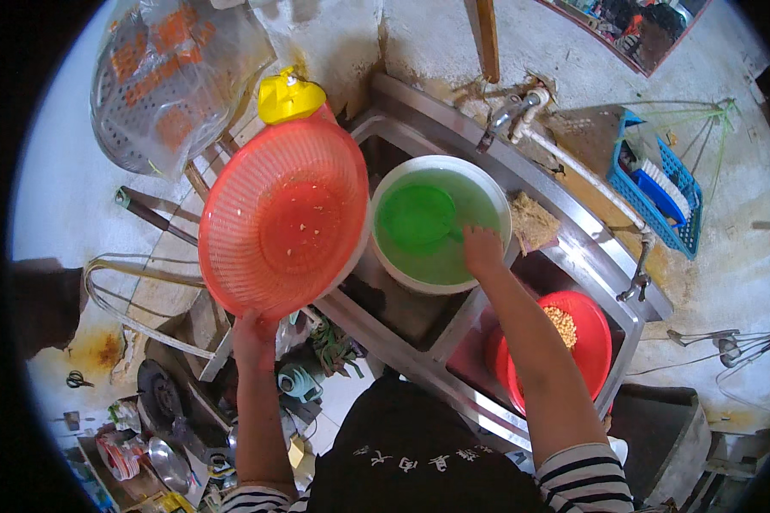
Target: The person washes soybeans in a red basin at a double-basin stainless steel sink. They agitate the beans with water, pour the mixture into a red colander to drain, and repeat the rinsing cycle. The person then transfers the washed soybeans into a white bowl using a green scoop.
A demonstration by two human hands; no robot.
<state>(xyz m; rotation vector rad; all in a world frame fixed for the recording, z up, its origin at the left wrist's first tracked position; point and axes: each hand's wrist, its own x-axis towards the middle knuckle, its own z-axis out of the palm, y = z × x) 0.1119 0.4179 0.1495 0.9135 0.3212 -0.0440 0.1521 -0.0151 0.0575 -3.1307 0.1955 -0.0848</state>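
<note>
My left hand (255,330) grips the near rim of a red plastic colander (295,218), tilted left of the sink, with a few pale bits stuck inside. My right hand (483,251) holds the handle of a green plastic ladle or scoop (418,215), which lies in greenish water in a white round bucket (446,282). That bucket stands in the left basin of a steel double sink (468,333). In the right basin sit red plastic bowls (593,320), one with yellowish beans or kernels (561,327), partly behind my right forearm.
A yellow plastic container (290,99) is behind the colander. A tan scrubbing cloth (534,221) lies on the sink's divider. Taps (507,115) and a pipe run along the wall, near a hanging blue basket (654,186) with a brush. A plastic-covered perforated metal pan (160,90) is upper left.
</note>
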